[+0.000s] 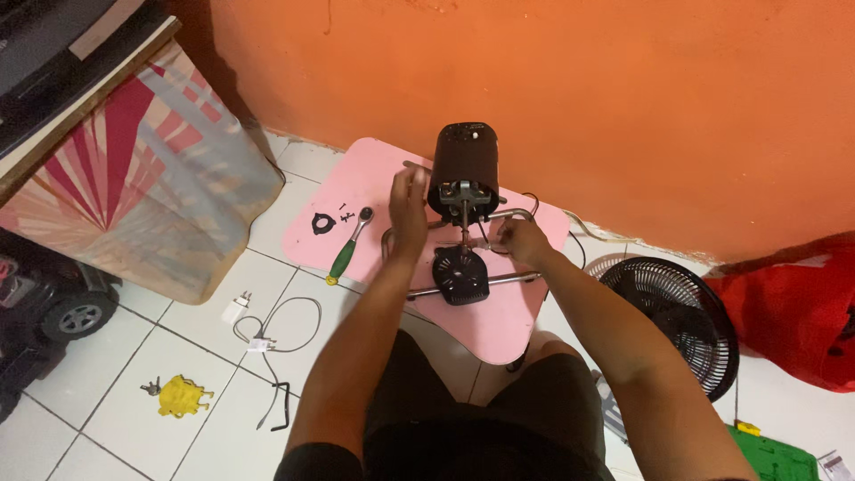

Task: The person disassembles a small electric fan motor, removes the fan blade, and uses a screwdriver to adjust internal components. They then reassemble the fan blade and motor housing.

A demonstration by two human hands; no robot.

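The left hand (pixel 409 198) braces the black fan motor housing (pixel 463 169) upright on the pink counter (pixel 499 325), fingers apart, while the right hand (pixel 521 239) pinches wiring (pixel 488 239) at its base, steadying it.

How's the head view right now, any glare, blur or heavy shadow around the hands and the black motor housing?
Head view: even, warm indoor light, no glare; the left hand and right hand look slightly soft, so fine parts by the black motor housing blur together; the housing's dark surface hides detail; a soft shadow falls on the orange wall behind it; corners show mild wide-angle stretch.
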